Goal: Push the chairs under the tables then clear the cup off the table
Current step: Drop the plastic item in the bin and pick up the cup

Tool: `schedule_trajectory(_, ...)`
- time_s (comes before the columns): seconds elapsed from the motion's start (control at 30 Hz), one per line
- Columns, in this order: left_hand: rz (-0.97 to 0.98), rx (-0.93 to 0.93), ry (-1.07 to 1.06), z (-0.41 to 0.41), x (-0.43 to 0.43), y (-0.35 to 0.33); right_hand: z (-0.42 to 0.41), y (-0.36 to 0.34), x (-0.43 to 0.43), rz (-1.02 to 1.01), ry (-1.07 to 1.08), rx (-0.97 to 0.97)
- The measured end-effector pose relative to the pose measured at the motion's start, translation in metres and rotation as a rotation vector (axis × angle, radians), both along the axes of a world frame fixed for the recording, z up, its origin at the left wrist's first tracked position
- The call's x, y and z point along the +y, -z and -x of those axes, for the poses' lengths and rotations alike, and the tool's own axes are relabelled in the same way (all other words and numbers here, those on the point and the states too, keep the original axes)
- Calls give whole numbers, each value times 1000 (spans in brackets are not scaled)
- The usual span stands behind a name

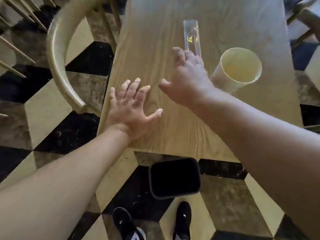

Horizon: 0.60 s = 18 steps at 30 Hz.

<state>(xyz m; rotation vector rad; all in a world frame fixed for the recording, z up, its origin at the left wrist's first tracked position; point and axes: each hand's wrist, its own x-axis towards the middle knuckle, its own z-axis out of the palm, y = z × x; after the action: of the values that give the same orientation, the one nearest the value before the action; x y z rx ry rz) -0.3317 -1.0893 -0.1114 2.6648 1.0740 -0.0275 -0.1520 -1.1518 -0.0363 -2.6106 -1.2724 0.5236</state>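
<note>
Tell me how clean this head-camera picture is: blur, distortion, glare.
Head view: soft all over, with motion blur worst on the right hand and the cup; wide-angle bending flares the table edges and floor tiles outward; the clear stand shows pale glare, its contents unreadable; light is warm and dim, the bin a featureless black; the left hand is a little sharper.

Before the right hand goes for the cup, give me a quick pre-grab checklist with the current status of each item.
1. Right hand empty, fingers spread: ok.
2. Left hand flat on the table, free of the cup: ok.
3. Cup upright and within reach, just right of the right hand: ok.
4. Cup contents: yellowish inside, liquid level: cannot tell.
5. Clear stand sits right behind the right hand's fingers, may get knocked: not ok.
6. Chair on the left pushed under the table: ok, only its curved back shows.
</note>
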Motion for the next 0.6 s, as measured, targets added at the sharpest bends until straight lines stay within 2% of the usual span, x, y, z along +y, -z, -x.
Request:
schedule_trajectory(0.1,-5,-24,-2,1,3,3,-26,15,31,86,51,-86)
schedule_trajectory(0.23,-2,-55,-4,1,3,4,-44,23,44,98,140,-52)
schedule_trajectory(0.37,-9,-60,-15,0,4,5,-38,28,43,-5,46,-125)
schedule_trajectory(0.47,-4,-64,-16,0,4,5,-24,27,35,-125,24,-60)
schedule_trajectory(0.6,8,-60,-24,0,3,2,5,25,10,-295,105,145)
